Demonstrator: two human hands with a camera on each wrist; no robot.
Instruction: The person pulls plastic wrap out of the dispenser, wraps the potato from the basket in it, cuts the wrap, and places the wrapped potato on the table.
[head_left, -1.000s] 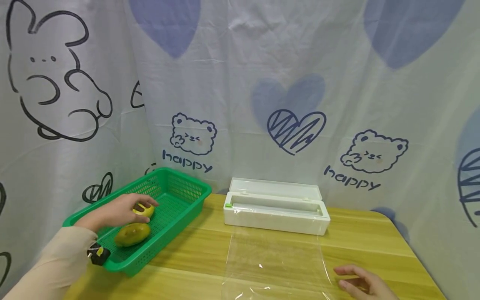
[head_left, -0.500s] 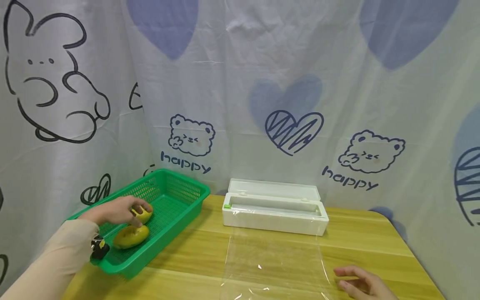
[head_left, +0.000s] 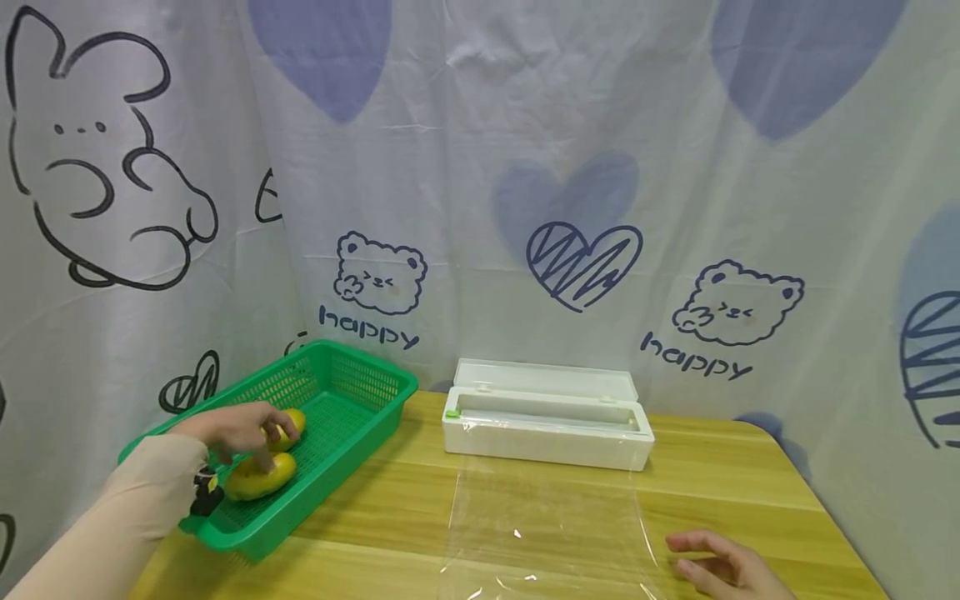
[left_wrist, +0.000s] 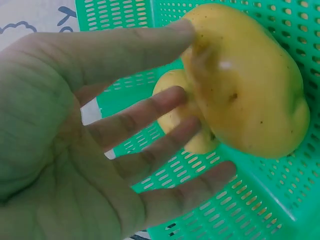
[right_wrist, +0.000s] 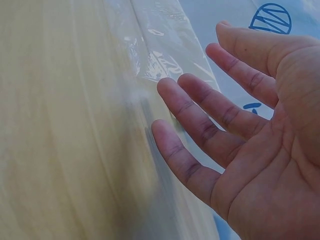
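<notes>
Two yellow mangoes lie in a green plastic basket (head_left: 371,433). My left hand (head_left: 238,429) is over them, fingers spread and slightly bent. In the left wrist view, its thumb tip meets the edge of the nearer mango (left_wrist: 250,85), which has brown spots; the other fingers reach toward the farther mango (left_wrist: 200,137), partly hidden behind. My right hand (head_left: 723,567) holds nothing, its fingers loosely extended beside the clear plastic film (head_left: 551,517). That film runs from a white cling film box (head_left: 547,442), lid raised, down across the table toward me.
The wooden table (head_left: 720,467) carries the basket at left and the box at the back middle. A green slider (head_left: 452,414) sits at the box's left end. A printed white curtain (head_left: 465,167) closes off the back and sides.
My left hand has come lower and nearer, from above the farther mango to the nearer one, its fingers pointing more downward. The right hand has stayed in place. The head view has shifted slightly.
</notes>
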